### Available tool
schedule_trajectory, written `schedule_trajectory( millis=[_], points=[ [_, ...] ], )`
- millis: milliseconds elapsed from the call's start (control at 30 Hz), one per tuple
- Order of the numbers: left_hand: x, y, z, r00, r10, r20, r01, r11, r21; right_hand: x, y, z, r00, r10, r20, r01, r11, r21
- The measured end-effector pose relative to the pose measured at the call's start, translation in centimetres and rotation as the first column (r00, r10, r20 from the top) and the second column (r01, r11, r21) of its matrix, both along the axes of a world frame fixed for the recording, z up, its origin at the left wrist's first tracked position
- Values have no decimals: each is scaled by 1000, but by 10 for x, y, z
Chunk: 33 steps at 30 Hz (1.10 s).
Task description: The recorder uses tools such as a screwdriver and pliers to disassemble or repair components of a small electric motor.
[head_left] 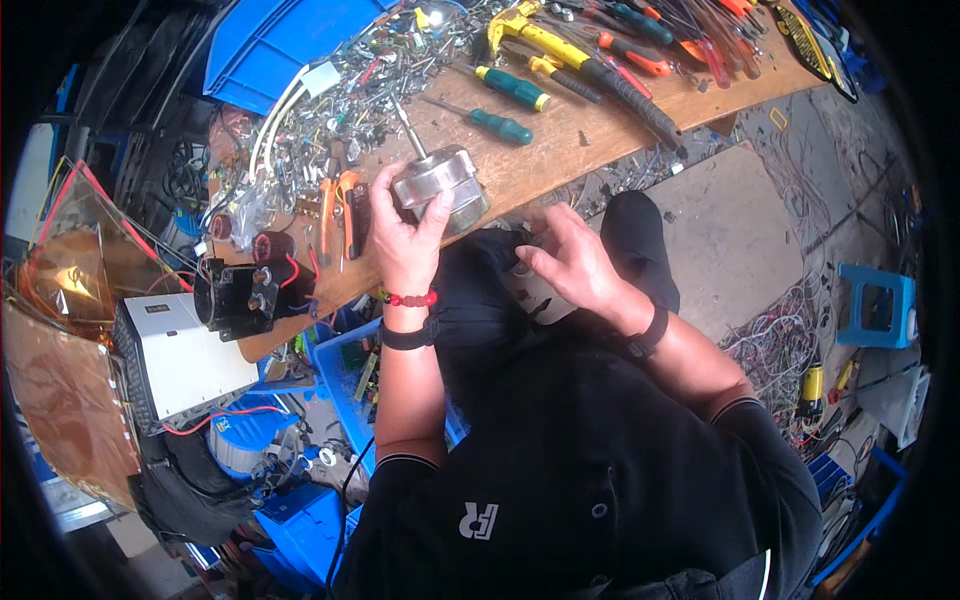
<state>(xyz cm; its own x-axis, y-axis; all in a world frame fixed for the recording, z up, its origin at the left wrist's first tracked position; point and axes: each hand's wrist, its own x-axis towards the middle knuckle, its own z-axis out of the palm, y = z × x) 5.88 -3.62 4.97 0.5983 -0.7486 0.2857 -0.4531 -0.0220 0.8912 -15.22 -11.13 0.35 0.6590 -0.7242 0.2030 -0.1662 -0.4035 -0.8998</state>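
My left hand is closed round a silver electric motor at the near edge of the wooden workbench. The motor's long thin shaft points up and away toward the heap of small parts. My right hand hovers above my lap, its fingers loosely bent and apart, with nothing seen in it. Below it lies a pale, flat piece with dark openings, partly hidden by the hand. Beyond the motor, two green-handled screwdrivers lie on the bench.
A yellow-headed hammer and several screwdrivers and pliers lie along the far right of the bench. Screws and scraps are heaped left, beside a blue bin. Orange-handled pliers lie left of my hand. A blue stool stands far right.
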Motion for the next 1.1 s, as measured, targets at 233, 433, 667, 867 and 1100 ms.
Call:
schedule_trajectory(
  millis=[233, 433, 667, 867, 1100],
  points=[
    [-8, 4, -3, 991, -56, 118, 58, 998, -10, 0, 1, -6, 1000, 4, 25, -3, 999, -37],
    [-11, 14, -24, 994, -46, 103, 53, 996, -73, -2, 1, -6, 1000, 10, 18, -10, 1000, 9],
    [-16, 18, -36, 995, -13, 100, 24, 994, -107, -2, 4, -4, 1000, 18, 4, -18, 995, 101],
    [-13, 17, -42, 993, -104, -56, 92, 980, -177, -1, 4, -6, 1000, 24, -1, -24, 999, 29],
    [-16, 23, -49, 990, -81, 115, 99, 982, -162, 1, 8, -6, 999, 14, -38, -11, 998, 60]
  ],
)
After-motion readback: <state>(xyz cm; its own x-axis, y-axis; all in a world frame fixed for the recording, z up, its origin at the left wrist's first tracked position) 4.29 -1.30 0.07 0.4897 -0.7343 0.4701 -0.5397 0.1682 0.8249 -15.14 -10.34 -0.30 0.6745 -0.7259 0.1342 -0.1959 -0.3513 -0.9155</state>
